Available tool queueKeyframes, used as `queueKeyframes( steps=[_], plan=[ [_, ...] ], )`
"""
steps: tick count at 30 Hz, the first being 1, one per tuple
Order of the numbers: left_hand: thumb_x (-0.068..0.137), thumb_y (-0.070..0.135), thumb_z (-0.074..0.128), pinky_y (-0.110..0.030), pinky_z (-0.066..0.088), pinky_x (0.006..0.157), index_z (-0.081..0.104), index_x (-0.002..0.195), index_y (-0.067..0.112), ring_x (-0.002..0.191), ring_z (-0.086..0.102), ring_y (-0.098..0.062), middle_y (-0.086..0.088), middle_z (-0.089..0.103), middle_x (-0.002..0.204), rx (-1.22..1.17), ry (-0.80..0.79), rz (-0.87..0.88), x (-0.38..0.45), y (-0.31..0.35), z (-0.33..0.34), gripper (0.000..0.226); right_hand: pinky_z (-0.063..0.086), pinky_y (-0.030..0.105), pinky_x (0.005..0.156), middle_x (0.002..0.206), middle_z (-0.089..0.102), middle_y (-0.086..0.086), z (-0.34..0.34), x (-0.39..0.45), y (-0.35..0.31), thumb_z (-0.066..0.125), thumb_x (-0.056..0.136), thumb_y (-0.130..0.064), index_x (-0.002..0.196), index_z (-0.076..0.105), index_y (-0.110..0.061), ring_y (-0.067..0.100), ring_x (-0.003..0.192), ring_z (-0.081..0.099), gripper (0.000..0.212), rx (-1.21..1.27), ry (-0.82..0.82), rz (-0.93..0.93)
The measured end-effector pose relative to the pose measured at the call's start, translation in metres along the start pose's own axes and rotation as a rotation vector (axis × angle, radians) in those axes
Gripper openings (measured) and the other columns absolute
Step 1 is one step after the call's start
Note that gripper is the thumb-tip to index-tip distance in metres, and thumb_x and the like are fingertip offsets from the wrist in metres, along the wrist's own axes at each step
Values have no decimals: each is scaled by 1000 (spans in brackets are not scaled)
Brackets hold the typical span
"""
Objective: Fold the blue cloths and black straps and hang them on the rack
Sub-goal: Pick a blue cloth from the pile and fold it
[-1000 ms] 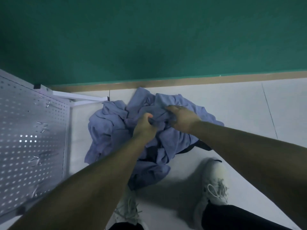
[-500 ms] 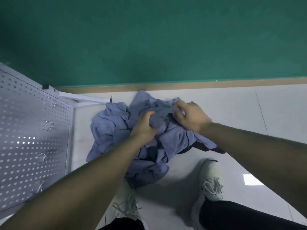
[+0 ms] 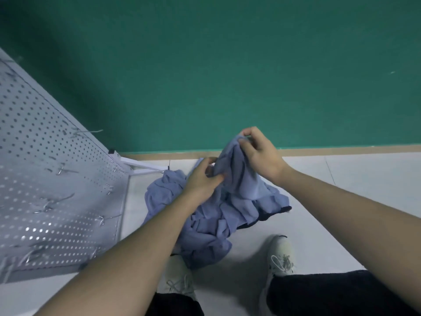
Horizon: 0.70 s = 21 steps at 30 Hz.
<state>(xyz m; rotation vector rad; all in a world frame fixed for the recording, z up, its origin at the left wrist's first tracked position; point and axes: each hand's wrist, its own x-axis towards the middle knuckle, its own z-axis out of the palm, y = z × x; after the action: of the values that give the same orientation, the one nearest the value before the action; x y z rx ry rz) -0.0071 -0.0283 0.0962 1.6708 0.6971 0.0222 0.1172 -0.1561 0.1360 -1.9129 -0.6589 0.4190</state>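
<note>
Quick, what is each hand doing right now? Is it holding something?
Left hand: closed, gripping the blue cloth lifted off the pile.
Right hand: closed, pinching the top edge of the same blue cloth.

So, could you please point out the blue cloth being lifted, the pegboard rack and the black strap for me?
blue cloth point(image 3: 237, 179), head view, on the raised fold between the hands.
pegboard rack point(image 3: 45, 156), head view, on its perforated panel.
black strap point(image 3: 271, 214), head view, on the dark edge under the pile.
</note>
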Motion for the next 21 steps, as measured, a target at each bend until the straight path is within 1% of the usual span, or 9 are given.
queueKeyframes(
  steps=[2, 4, 7, 9, 11, 14, 18, 19, 21],
  plan=[
    [92, 16, 64, -31, 53, 72, 62, 97, 22, 79, 66, -17, 3, 71, 87, -119, 63, -49, -17, 8, -6, 8, 40, 17, 70, 75, 52, -5, -5, -8, -22, 49, 103, -14, 100, 54, -18, 1, 66, 44, 7, 35, 42, -16],
    [94, 19, 64, -28, 51, 63, 57, 88, 18, 67, 62, -17, 0, 69, 77, -300, 100, -105, -35, 18, -12, 9, 39, 13, 69, 75, 50, -5, -9, -16, -41, 49, 103, -11, 98, 55, -18, 1, 65, 43, 10, 76, 62, -35],
    [96, 26, 65, -29, 52, 63, 56, 89, 21, 72, 66, -19, -2, 72, 83, -472, 183, -124, -53, 31, -23, 12, 40, 17, 69, 81, 52, 5, -15, -30, -60, 51, 101, -11, 96, 57, -20, 10, 73, 46, 12, 112, 77, -25],
    [97, 26, 64, -32, 53, 67, 61, 101, 20, 82, 69, -21, -6, 75, 98, -641, 217, -130, -62, 39, -32, 8, 40, 20, 65, 80, 51, 8, -18, -39, -64, 51, 101, -13, 98, 59, -20, 13, 73, 46, 11, 143, 78, 14],
    [96, 24, 64, -29, 53, 64, 63, 112, 18, 82, 70, -18, -5, 76, 100, -758, 238, -140, -67, 43, -36, 18, 39, 23, 60, 75, 47, 7, -19, -47, -63, 51, 101, -15, 101, 59, -21, 14, 69, 45, 10, 148, 68, 64],
    [94, 21, 65, -22, 50, 50, 65, 103, 19, 63, 66, -13, 1, 73, 81, -856, 253, -192, -72, 48, -38, 9, 36, 26, 57, 69, 43, 4, -15, -53, -53, 49, 102, -17, 100, 58, -25, 15, 64, 42, 12, 158, 60, 126],
    [95, 15, 60, -24, 54, 52, 65, 87, 14, 59, 66, -15, 1, 66, 74, -970, 182, -198, -72, 58, -35, 10, 34, 28, 52, 61, 41, -3, -8, -57, -35, 47, 103, -15, 108, 50, -26, 10, 48, 37, 12, 85, 43, 167],
    [97, 15, 58, -24, 54, 53, 64, 88, 13, 60, 66, -15, 0, 67, 75, -969, 162, -176, -72, 61, -34, 11, 36, 29, 55, 65, 44, -3, -6, -58, -33, 47, 102, -13, 110, 46, -25, 9, 51, 41, 15, 74, 51, 162],
    [99, 13, 54, -26, 55, 53, 63, 88, 10, 59, 67, -15, -2, 68, 74, -973, 145, -145, -72, 66, -30, 15, 43, 30, 72, 85, 53, -4, -2, -59, -33, 51, 97, -8, 108, 43, -24, 13, 74, 54, 21, 54, 81, 118]
  ],
)
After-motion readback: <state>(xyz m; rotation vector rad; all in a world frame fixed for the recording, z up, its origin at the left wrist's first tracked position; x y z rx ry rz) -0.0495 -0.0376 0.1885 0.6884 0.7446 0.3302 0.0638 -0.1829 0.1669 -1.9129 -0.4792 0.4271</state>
